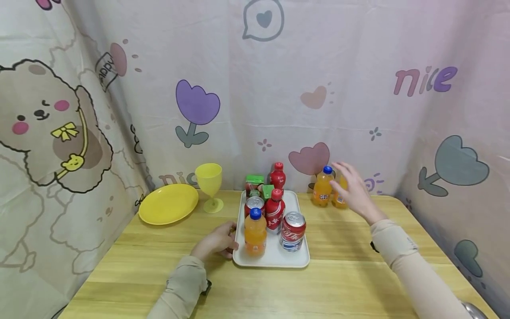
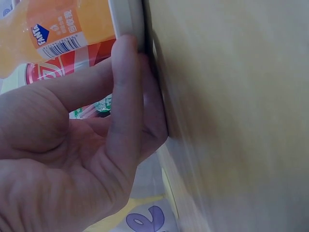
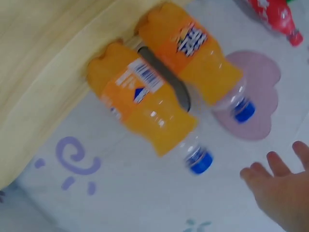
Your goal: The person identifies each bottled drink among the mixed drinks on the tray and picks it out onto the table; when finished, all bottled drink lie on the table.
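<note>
My left hand point(image 1: 217, 241) grips the left edge of a white tray point(image 1: 275, 261); in the left wrist view its fingertips are right at the tray's rim point(image 2: 128, 19). On the tray stand an orange soda bottle point(image 1: 255, 235) with a blue cap, a red-and-white soda can point(image 1: 293, 232), another can point(image 1: 255, 204), two red bottles point(image 1: 275, 210) and green-topped drink cartons point(image 1: 255, 184). My right hand point(image 1: 352, 190) is raised with fingers spread, holding nothing. Beside it, two more orange soda bottles point(image 1: 322, 188) stand upright; the right wrist view shows its fingers apart from their caps point(image 3: 199, 160).
A yellow plate point(image 1: 169, 204) lies at the back left, next to a yellow goblet point(image 1: 210, 181). Behind the wooden table point(image 1: 326, 288) hangs a printed curtain point(image 1: 259, 106). A shiny metal object point(image 1: 474, 310) shows at the lower right.
</note>
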`<state>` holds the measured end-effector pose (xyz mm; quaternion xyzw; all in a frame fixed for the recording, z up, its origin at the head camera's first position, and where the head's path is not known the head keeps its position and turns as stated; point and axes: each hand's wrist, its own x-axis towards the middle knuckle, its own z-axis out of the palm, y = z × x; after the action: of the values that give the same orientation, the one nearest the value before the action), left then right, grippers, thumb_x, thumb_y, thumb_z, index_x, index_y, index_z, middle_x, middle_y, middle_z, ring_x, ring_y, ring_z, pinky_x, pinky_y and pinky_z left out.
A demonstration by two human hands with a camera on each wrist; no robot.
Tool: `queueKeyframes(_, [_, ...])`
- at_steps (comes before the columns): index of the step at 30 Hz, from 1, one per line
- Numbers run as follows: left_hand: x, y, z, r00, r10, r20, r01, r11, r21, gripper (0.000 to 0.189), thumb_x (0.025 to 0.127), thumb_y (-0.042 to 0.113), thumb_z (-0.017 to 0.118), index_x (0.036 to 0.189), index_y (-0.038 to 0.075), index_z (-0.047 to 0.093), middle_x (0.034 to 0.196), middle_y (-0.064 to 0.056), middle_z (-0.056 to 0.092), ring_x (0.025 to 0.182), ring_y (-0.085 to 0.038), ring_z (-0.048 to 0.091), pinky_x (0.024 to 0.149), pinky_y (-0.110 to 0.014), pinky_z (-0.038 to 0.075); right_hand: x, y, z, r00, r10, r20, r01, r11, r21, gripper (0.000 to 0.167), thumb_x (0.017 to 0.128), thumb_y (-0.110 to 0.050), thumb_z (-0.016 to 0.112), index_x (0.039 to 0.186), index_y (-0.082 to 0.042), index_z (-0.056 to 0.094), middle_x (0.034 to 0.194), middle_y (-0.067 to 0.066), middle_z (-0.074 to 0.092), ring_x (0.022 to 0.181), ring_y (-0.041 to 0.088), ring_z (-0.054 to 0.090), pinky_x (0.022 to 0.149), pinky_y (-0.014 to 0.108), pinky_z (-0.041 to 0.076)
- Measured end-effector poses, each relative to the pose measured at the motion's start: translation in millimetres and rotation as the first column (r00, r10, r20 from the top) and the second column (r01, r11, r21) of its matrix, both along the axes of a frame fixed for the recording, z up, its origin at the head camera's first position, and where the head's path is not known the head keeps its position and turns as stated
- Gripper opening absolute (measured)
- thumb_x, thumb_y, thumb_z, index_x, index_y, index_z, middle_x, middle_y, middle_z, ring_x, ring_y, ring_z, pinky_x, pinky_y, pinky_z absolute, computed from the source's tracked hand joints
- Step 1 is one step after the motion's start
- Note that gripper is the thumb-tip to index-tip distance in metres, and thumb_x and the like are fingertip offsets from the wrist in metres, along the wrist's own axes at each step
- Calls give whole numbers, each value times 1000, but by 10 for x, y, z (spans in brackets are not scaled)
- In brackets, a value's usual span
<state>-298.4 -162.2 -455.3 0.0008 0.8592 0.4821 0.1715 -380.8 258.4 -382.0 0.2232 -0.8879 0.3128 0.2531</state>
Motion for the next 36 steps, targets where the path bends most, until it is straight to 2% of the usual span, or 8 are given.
queueKeyframes(7, [26, 16, 4, 1000, -3, 7, 3, 1000, -9, 62, 93, -8, 69, 149, -1, 43, 100, -14, 56, 69, -20, 60, 54, -25, 61, 51, -335, -133, 984, 130, 120, -138, 989, 56, 68, 106, -25, 64, 165, -14, 32, 171, 21, 30, 156, 47, 29, 123, 77, 30])
queueKeyframes(11, [13, 18, 7, 1000, 0, 6, 0, 1000, -18, 63, 93, -7, 70, 149, -1, 42, 98, -13, 56, 68, -19, 59, 54, -25, 61, 86, -545, -157, 957, 211, 197, -224, 973, 47, 67, 107, -31, 62, 166, -18, 31, 171, 16, 33, 157, 43, 31, 124, 73, 32])
queueKeyframes(17, [10, 15, 22, 1000, -5, 0, 5, 1000, -9, 63, 93, -8, 69, 149, -2, 42, 98, -13, 56, 67, -19, 59, 54, -24, 60, 154, -833, -171, 908, 289, 304, -306, 952, 10, 64, 108, -38, 58, 165, -20, 34, 169, 12, 38, 155, 41, 37, 123, 72, 36])
queueKeyframes(20, [20, 11, 34, 1000, -3, -4, 3, 1000, -3, 63, 93, -8, 69, 149, -2, 42, 98, -14, 56, 68, -20, 59, 54, -24, 60, 193, -937, -177, 877, 308, 370, -330, 944, -2, 62, 108, -41, 57, 164, -22, 38, 168, 11, 41, 154, 41, 39, 122, 72, 37])
queueKeyframes(24, [24, 6, 34, 1000, 0, -2, 0, 1000, -1, 62, 93, -9, 69, 148, -2, 43, 98, -13, 55, 68, -20, 59, 54, -24, 60, 208, -1029, -203, 839, 329, 434, -364, 931, -1, 59, 108, -41, 56, 161, -19, 43, 164, 15, 45, 148, 45, 46, 118, 71, 44])
queueKeyframes(28, [19, -1, 24, 1000, 3, 0, -3, 1000, -4, 61, 93, -9, 69, 148, -1, 43, 98, -13, 54, 68, -20, 59, 54, -24, 61, 188, -1112, -222, 794, 347, 499, -388, 921, -23, 64, 108, -42, 56, 163, -15, 39, 163, 17, 46, 143, 45, 53, 114, 63, 52])
queueKeyframes(31, [17, -8, 20, 1000, 3, 5, -3, 1000, 2, 61, 93, -8, 69, 148, -1, 42, 98, -13, 54, 69, -20, 59, 54, -24, 61, 182, -1164, -208, 775, 340, 533, -384, 923, -31, 70, 106, -43, 60, 165, -14, 35, 162, 17, 47, 140, 43, 56, 110, 59, 57])
queueKeyframes(36, [9, -13, 20, 1000, 1, 7, -1, 1000, 13, 60, 94, -7, 68, 148, -2, 42, 97, -12, 54, 68, -19, 59, 53, -22, 59, 180, -1216, -172, 771, 310, 556, -356, 934, -27, 77, 101, -44, 69, 163, -13, 37, 151, 18, 55, 131, 39, 62, 104, 54, 62])
